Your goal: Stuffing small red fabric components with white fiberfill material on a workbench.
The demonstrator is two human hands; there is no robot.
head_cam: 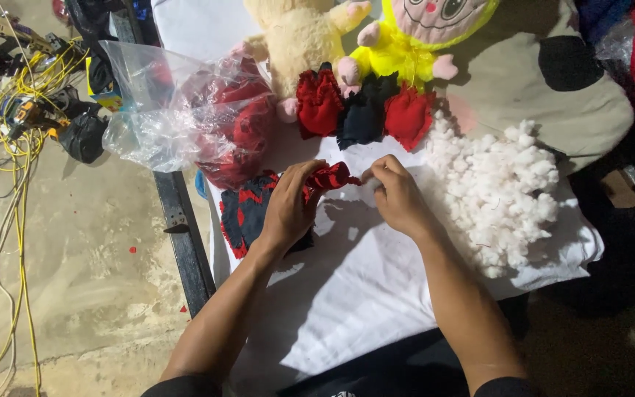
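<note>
Left hand (290, 206): grasps a small red fabric piece (330, 177) at mid-desk
Right hand (398, 195): pinches a tuft of white stuffing just right of it
Stuffing pile (495, 187): right
Plastic bag (185, 110): far left
Desk cloth (361, 272): white

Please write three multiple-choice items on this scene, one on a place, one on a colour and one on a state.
1. Where does the white stuffing pile lie?
A. right of the right hand
B. inside the clear plastic bag
C. on the floor

2. What colour is the middle piece of the three stuffed fabric pieces below the plush toys?
A. yellow
B. dark navy
C. white

3. What is the left hand doing?
A. resting flat and empty
B. gripping the red fabric piece
C. holding a cable

Answers: 1 A, the pile sits on the white cloth beyond that hand; 2 B, red pieces flank a dark one; 3 B, its fingers close round the red piece.
</note>
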